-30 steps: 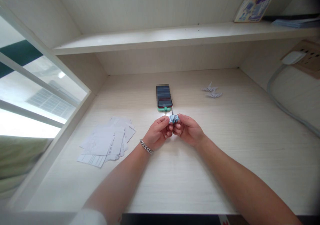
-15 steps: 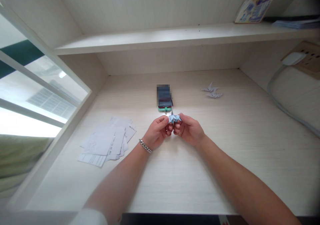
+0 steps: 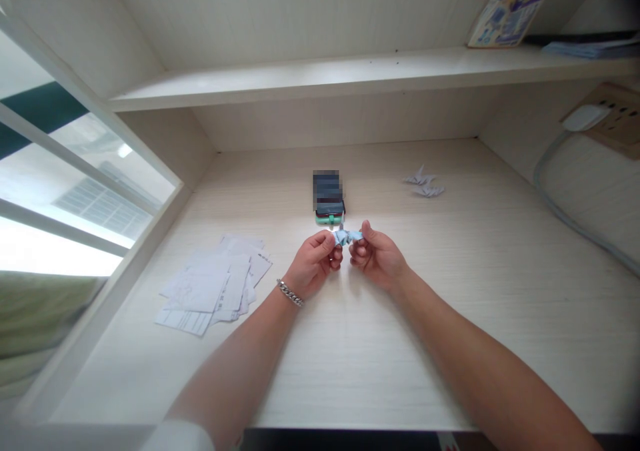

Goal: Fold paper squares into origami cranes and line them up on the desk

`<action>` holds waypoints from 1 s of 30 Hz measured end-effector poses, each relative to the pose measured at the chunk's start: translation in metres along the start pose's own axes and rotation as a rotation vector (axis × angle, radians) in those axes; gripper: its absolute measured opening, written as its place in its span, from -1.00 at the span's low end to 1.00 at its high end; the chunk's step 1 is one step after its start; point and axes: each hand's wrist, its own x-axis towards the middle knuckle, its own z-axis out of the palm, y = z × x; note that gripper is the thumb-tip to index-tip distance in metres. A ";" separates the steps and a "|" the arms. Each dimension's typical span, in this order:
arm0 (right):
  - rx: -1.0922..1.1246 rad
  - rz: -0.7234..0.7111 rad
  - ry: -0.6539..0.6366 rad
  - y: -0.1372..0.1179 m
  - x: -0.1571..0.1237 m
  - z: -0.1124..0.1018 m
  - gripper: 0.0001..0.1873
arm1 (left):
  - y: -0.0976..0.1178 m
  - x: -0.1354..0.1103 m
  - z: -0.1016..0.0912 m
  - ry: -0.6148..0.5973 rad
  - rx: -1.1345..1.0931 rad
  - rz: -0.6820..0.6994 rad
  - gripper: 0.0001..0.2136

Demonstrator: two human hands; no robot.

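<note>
Between my two hands, in the middle of the desk, is a small pale-blue origami crane with pleated folds. My left hand pinches its left end between thumb and fingers. At the right end, the thumb and fingers of my right hand hold the paper tip, with the other fingers curled below. A narrow point of the paper rises from the middle. The fingertips cover both outer ends. Just beyond my hands lies a phone, its screen blurred, with a green lower edge.
Two whitish folded paper figures lie at the back right of the desk. Loose paper sheets are piled to the left. Overhead runs a shelf with a colourful box. A cable hangs from the right-hand socket.
My right hand has shifted slightly right and its thumb is raised a little. The hands are a bit farther apart, and the origami crane looks slightly turned and stretched between them.
</note>
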 end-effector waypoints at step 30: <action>-0.201 -0.155 -0.009 0.004 -0.001 0.005 -0.64 | -0.003 0.005 -0.003 0.051 0.228 0.018 -0.72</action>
